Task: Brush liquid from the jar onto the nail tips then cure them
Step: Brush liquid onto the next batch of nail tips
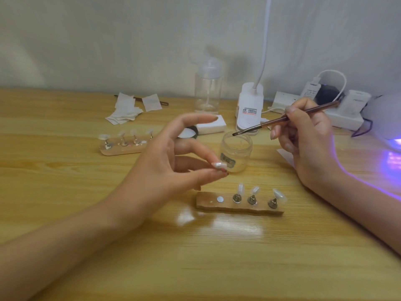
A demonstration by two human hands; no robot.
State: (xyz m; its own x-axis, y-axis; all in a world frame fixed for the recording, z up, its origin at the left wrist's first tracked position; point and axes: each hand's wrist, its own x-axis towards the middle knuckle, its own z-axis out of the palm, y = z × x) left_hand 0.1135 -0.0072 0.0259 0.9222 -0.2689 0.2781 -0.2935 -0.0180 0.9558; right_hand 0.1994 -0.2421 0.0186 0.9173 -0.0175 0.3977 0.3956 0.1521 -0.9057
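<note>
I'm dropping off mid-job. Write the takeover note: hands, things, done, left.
Left hand: pinches one nail tip above the table.
Right hand: holds the brush, bristles over the open jar.
Near holder: three tips, one spot empty. Far holder: four tips.
Curing lamp: far right, glowing purple.
Done: cannot tell which tips are coated.
Left: load the brush, coat the held tip, cure.

My home nail desk: pale wood-grain tabletop [91, 224] against a plain white wall [108, 40], white clip-on lamp [248, 109], white power strip [345, 117], purple-glowing curing lamp [388, 118].
</note>
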